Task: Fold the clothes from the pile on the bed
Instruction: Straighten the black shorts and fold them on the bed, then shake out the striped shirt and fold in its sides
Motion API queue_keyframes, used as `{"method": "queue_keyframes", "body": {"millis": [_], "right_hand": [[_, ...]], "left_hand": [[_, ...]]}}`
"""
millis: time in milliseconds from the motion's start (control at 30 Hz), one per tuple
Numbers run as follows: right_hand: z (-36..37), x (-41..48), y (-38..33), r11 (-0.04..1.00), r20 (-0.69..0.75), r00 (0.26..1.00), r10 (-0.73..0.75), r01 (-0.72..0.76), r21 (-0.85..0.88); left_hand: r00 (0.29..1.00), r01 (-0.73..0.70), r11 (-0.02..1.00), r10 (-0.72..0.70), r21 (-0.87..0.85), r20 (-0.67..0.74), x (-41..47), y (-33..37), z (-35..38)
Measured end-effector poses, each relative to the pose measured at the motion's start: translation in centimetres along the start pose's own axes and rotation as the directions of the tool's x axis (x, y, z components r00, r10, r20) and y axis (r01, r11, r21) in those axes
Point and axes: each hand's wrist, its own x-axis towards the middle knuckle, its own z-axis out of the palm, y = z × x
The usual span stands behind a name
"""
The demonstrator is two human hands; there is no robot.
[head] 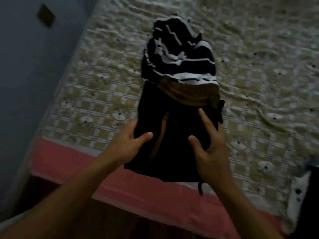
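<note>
The left hand (128,142) is gripping the black garment (174,135) by its edge; the right hand (209,144) is pressing it with fingers spread, the striped pile (179,54) lying beyond the fingertips.

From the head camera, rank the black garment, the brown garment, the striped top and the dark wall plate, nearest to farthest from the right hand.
1. Black garment: under the right hand, touching.
2. Brown garment: just beyond the fingertips.
3. Striped top: farther up the bed.
4. Dark wall plate: far upper left.

dim, bluish light | soft motion blur throughout | wide-angle bending at edges
</note>
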Motion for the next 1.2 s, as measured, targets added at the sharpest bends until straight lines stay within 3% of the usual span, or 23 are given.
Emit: {"method": "queue_keyframes", "body": {"millis": [167, 300, 467, 533, 600, 667, 767, 833, 900, 1000, 1100, 1133, 1200], "right_hand": [[11.9, 0.5, -4.6, 0.998, 0.085, 0.996, -0.022, 0.017, 0.055], [20.0, -0.1, -4.4, 0.998, 0.189, 0.982, 0.023, -0.034, 0.059], [25.1, -1.7, 0.7, 0.974, 0.495, 0.840, 0.223, -0.215, -0.073], [24.9, -2.0, 1.7, 0.977, 0.531, 0.821, 0.211, -0.201, -0.078], [23.7, -1.8, 1.8, 0.978, 0.546, 0.812, 0.203, -0.195, -0.073], [21.9, -1.1, 1.5, 0.987, 0.485, 0.860, 0.158, -0.130, -0.089], [18.2, 2.1, 1.3, 0.980, 0.176, 0.982, 0.071, -0.037, -0.194], [15.3, 5.9, 1.5, 0.934, -0.032, 0.999, 0.033, -0.042, -0.356], [12.6, 10.2, 2.2, 0.810, -0.134, 0.990, -0.039, -0.048, -0.584], [10.0, 16.6, 3.4, 0.556, -0.080, 0.994, -0.080, -0.022, -0.831], [8.5, 21.8, 4.3, 0.366, 0.043, 0.999, 0.015, 0.034, -0.930], [8.2, 23.0, 4.4, 0.353, 0.085, 0.995, 0.052, 0.061, -0.933], [7.6, 24.3, 4.0, 0.495, 0.135, 0.987, 0.085, 0.075, -0.866]], "left_hand": [[0.985, 0.008, 0.995, 0.009, 0.095, -0.171, -2.8, -3.6, -12.4], [0.971, 0.085, 0.978, -0.038, 0.188, -0.238, -3.5, -9.7, -18.2], [0.912, 0.326, 0.894, -0.212, 0.307, -0.351, -2.9, -17.7, -19.0], [0.859, 0.345, 0.806, -0.064, 0.481, -0.509, -2.1, -18.4, -17.7], [0.855, 0.238, 0.762, 0.129, 0.602, -0.502, -1.2, -17.1, -15.3], [0.903, 0.078, 0.753, 0.225, 0.653, -0.367, -0.3, -15.5, -12.2], [0.933, -0.049, 0.756, 0.268, 0.653, -0.240, 1.2, -13.9, -8.3], [0.933, -0.076, 0.786, 0.274, 0.613, -0.235, 2.1, -13.2, -6.6], [0.930, -0.099, 0.809, 0.283, 0.579, -0.235, 2.9, -12.5, -5.2], [0.929, -0.125, 0.836, 0.288, 0.533, -0.233, 3.4, -11.3, -3.5], [0.926, -0.151, 0.879, 0.286, 0.452, -0.247, 3.7, -10.3, -2.3], [0.925, -0.162, 0.897, 0.283, 0.411, -0.254, 3.7, -9.9, -2.0], [0.941, -0.166, 0.941, 0.241, 0.296, -0.239, 3.7, -8.8, -1.5]]}}
